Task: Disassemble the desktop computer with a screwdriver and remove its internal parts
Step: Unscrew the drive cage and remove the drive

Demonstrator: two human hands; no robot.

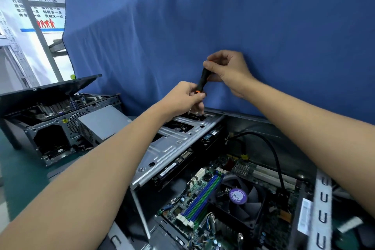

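Screwdriver (202,79) stood upright over the drive cage (174,144), my right hand (227,69) pinching its handle top, my left hand (182,97) curled round its lower end. The desktop computer (253,119) lay open; cage, fan (241,199) and motherboard (194,205) were yet to come out. Early going, I judged.

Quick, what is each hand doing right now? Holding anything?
Left hand: grips the lower end of the screwdriver.
Right hand: pinches the top of the screwdriver's handle.

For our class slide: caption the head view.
Left hand and right hand hold a screwdriver over the metal drive bracket.
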